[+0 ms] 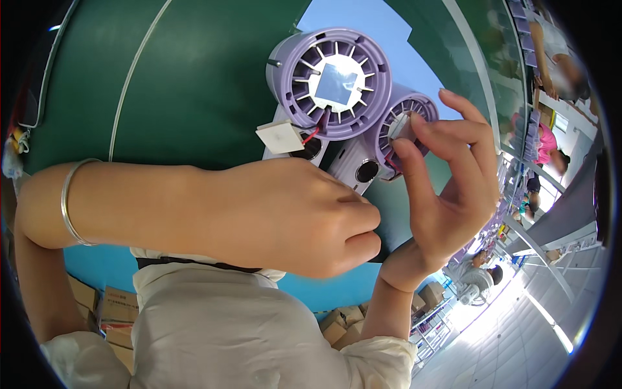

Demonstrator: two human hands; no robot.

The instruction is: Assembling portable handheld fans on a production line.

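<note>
Two purple round fan housings lie on the green work surface (194, 84). The nearer housing (330, 81) shows a grille with a shiny square plate in its middle, and a small white square chip (280, 136) hangs from it on red and black wires. My right hand (447, 181) pinches a small grey-white square part (400, 126) against the grille of the second housing (414, 107). My left hand (298, 217) is curled over the lower bodies of the housings; what it grips is hidden under the fingers. A silver bangle (68, 204) rings my left wrist.
Cardboard boxes (110, 311) stand on the floor below the blue table edge (311, 292). Other people sit along a line at the right (551, 152), beside metal frames and stacked purple parts. A white line runs across the green surface.
</note>
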